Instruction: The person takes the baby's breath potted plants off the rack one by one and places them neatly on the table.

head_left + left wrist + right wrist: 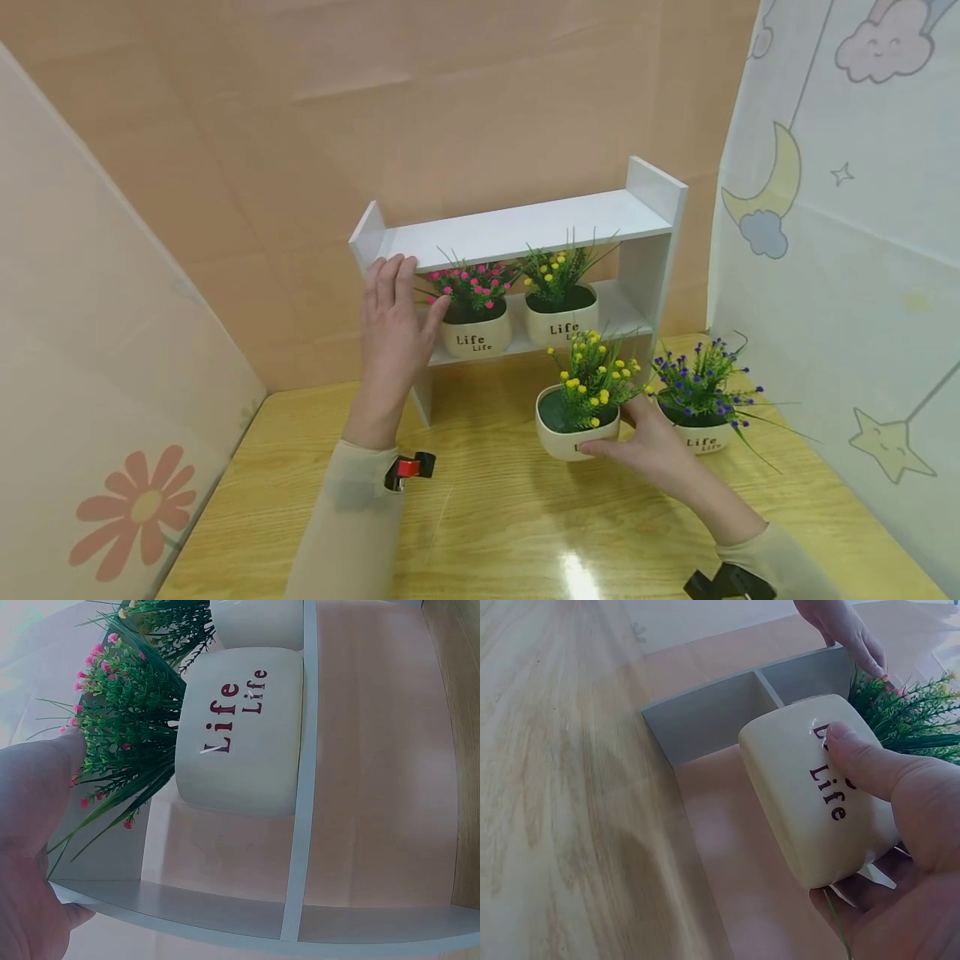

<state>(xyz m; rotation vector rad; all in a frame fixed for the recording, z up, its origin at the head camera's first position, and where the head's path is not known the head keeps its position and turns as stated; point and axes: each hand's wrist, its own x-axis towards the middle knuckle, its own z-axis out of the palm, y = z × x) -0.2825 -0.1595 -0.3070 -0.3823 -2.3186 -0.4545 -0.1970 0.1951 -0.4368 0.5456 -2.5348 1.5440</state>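
In the head view my right hand (656, 442) grips a cream flowerpot (558, 437) with yellow flowers, thumb on its lettered front. It is held above the table, in front of the shelf, slightly tilted. At the upper left corner of the white two-level shelf (517, 229), my left hand (393, 325) holds the board's edge, fingers on top and thumb lower, near the pink flowers. On the middle board stand a pink-flowered pot (476, 337) and another yellow-flowered pot (562, 325). The right wrist view shows the held pot (802, 780); the fingers behind it are partly hidden.
A pot with purple flowers (705, 437) stands on the wooden table (480, 517), right of my right hand and close to the shelf's right side. Behind the shelf hangs a tan backdrop (510, 100). Patterned white panels (840, 275) border both sides.
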